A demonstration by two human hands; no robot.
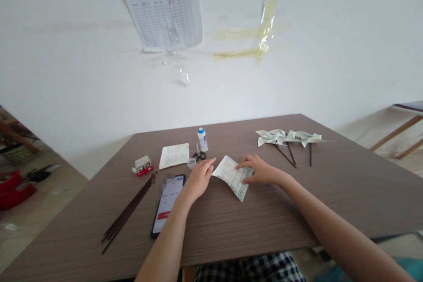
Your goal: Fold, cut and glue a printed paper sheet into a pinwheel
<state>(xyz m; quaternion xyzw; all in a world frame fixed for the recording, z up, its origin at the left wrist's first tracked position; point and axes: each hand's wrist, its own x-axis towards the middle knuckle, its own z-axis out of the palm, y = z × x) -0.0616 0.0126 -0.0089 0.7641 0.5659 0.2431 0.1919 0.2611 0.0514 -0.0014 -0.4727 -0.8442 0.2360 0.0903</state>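
Note:
A square of printed paper (230, 175) lies at a slant on the table between my hands, its lower edge curving up a little. My right hand (259, 171) rests on its right side, fingers spread over the print. At the paper's left corner is my left hand (198, 179), fingers stretched out; whether it presses on that corner I cannot tell. Just beyond the left hand stand a small clear cup (191, 163) and a pair of scissors (199, 155) with dark handles. A white bottle with a blue cap (202, 139) is upright behind them.
Paper pinwheels (287, 136) on brown sticks lie at the back right. On the left are a booklet (174, 156), a small red-and-white box (143, 166), several brown sticks (127, 209) and a phone (168, 205) showing a timer. The wooden table (264, 233) meets a white wall.

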